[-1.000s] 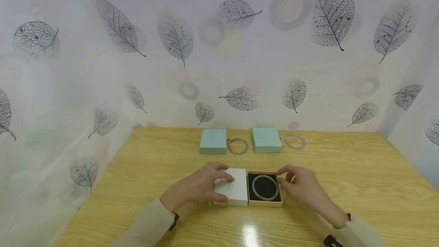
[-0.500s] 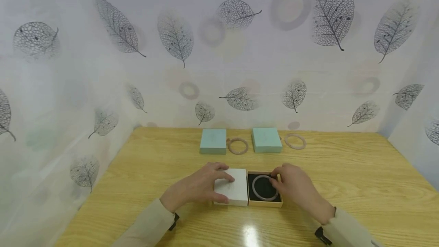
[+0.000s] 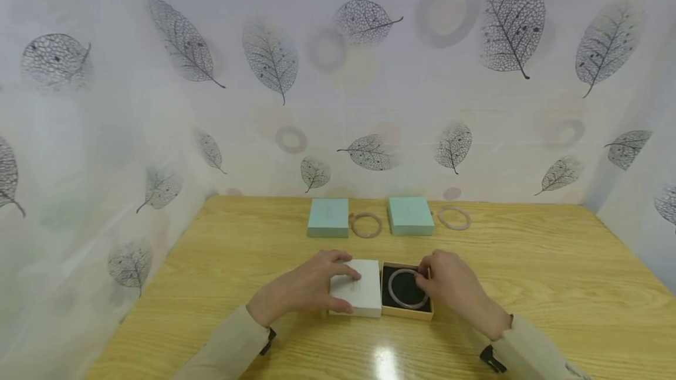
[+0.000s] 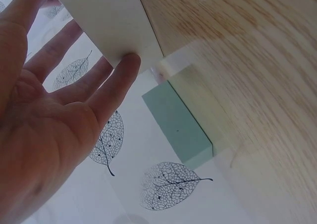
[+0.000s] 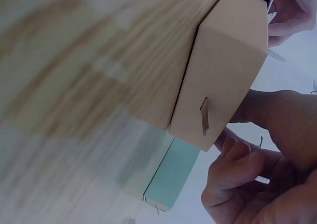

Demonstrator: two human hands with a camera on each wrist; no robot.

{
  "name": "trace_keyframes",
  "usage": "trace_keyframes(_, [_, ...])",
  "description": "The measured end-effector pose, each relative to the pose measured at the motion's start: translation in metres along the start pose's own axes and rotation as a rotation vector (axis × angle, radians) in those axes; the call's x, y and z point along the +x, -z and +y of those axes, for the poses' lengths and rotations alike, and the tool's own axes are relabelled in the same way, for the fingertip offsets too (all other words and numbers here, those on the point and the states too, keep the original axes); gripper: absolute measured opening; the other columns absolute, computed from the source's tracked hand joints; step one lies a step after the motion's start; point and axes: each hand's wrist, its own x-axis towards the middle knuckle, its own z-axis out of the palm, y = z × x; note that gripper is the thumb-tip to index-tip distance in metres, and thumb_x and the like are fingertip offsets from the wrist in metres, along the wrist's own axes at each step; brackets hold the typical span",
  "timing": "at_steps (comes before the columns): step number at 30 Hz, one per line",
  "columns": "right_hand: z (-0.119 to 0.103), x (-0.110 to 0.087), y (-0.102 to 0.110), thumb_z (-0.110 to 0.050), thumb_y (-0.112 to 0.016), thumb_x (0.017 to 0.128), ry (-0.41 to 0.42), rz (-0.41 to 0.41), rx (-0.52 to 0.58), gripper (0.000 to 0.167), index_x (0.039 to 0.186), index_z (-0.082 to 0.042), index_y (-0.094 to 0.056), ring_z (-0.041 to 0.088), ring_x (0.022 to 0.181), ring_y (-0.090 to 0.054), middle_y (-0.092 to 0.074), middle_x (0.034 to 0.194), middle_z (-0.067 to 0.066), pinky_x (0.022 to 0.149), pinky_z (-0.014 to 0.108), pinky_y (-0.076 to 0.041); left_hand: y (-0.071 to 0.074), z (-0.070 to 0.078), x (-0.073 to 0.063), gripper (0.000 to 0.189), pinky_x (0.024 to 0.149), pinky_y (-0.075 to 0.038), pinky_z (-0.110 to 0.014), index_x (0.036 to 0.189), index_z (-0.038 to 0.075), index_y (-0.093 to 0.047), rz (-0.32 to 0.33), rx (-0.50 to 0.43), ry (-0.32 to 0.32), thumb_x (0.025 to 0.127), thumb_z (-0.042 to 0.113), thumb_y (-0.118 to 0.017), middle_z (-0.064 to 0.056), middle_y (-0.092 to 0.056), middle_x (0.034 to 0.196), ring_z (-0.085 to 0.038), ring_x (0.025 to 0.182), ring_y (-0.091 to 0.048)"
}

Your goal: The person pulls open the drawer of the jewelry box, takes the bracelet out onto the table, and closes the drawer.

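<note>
My left hand (image 3: pixel 301 286) spans a white box lid (image 3: pixel 367 289), a finger on its top and the thumb at its near edge. The left wrist view has a fingertip of the left hand (image 4: pixel 54 120) on the lid's side (image 4: pixel 109 21). Beside it stands an open tan box (image 3: pixel 406 312) with black lining, holding a pale bangle (image 3: pixel 391 291). My right hand (image 3: pixel 459 289) reaches over the box's right wall, thumb and finger at the bangle's right edge. In the right wrist view the wall of the tan box (image 5: pixel 218 70) hides those fingertips.
Two mint-green boxes (image 3: pixel 328 216) stand at the back of the wooden table (image 3: pixel 253 227), with a bangle (image 3: pixel 380 224) right of the left one. Another bangle (image 3: pixel 467 219) lies right of the other mint box (image 3: pixel 411 214). A leaf-patterned curtain (image 3: pixel 338 104) borders the table.
My right hand has moved left from the box's outer right edge to the bangle inside. The tan box has shifted very slightly. The left hand stays still on the white lid.
</note>
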Motion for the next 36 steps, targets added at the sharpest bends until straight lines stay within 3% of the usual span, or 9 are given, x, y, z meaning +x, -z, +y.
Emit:
trace_keyframes(5, [-0.001, -0.002, 0.002, -0.011, -0.077, 0.085, -0.028, 0.042, 0.076, 0.005, 0.082, -0.008, -0.074, 0.010, 0.064, -0.053, -0.063, 0.076, 0.001, 0.053, 0.021, -0.044, 0.000, 0.000, 0.000, 0.052, 0.118, -0.042, -0.052, 0.131, 0.025, -0.069, 0.002, 0.004, -0.009, 0.084, 0.044, -0.083, -0.010, -0.050, 0.155, -0.033, 0.144, -0.045])
trace_keyframes(9, [-0.001, -0.005, 0.007, -0.011, -0.076, 0.087, -0.050, 0.064, 0.206, 0.004, 0.085, -0.010, -0.072, 0.010, 0.069, -0.063, -0.070, 0.083, 0.002, 0.055, 0.021, -0.051, -0.001, 0.000, -0.001, 0.053, 0.117, -0.042, -0.052, 0.131, 0.024, -0.070, 0.005, 0.001, -0.011, 0.084, 0.044, -0.083, -0.010, -0.050, 0.154, -0.033, 0.143, -0.045])
trace_keyframes(14, [0.000, -0.007, 0.011, -0.012, -0.073, 0.092, -0.110, 0.013, 0.391, 0.005, 0.096, -0.008, -0.072, 0.011, 0.074, -0.070, -0.075, 0.090, 0.005, 0.056, 0.022, -0.058, -0.001, 0.000, -0.001, 0.053, 0.118, -0.042, -0.052, 0.131, 0.024, -0.069, 0.003, -0.003, -0.007, 0.084, 0.044, -0.083, -0.009, -0.049, 0.155, -0.033, 0.144, -0.044])
trace_keyframes(20, [0.002, -0.012, 0.015, -0.003, -0.069, 0.094, -0.111, -0.059, 0.567, 0.026, 0.120, 0.001, -0.070, 0.017, 0.078, -0.074, -0.076, 0.100, 0.015, 0.061, 0.027, -0.063, 0.000, 0.000, -0.001, 0.053, 0.119, -0.041, -0.051, 0.132, 0.024, -0.069, 0.000, -0.005, 0.001, 0.085, 0.045, -0.082, -0.009, -0.048, 0.156, -0.032, 0.145, -0.043])
trace_keyframes(27, [0.007, -0.013, 0.018, 0.001, -0.068, 0.095, -0.122, -0.114, 0.643, 0.028, 0.122, 0.005, -0.069, 0.021, 0.084, -0.075, -0.075, 0.106, 0.019, 0.064, 0.029, -0.064, 0.001, 0.001, -0.001, 0.053, 0.118, -0.043, -0.050, 0.131, 0.024, -0.069, 0.004, 0.004, -0.005, 0.084, 0.044, -0.083, -0.009, -0.049, 0.155, -0.032, 0.144, -0.044])
trace_keyframes(36, [0.009, -0.015, 0.018, 0.001, -0.066, 0.095, -0.182, -0.114, 0.667, 0.027, 0.122, 0.006, -0.070, 0.021, 0.085, -0.076, -0.075, 0.107, 0.021, 0.068, 0.031, -0.064, 0.001, 0.001, -0.001, 0.053, 0.118, -0.042, -0.050, 0.132, 0.024, -0.069, 0.007, 0.004, -0.008, 0.085, 0.044, -0.082, -0.009, -0.049, 0.155, -0.032, 0.144, -0.044])
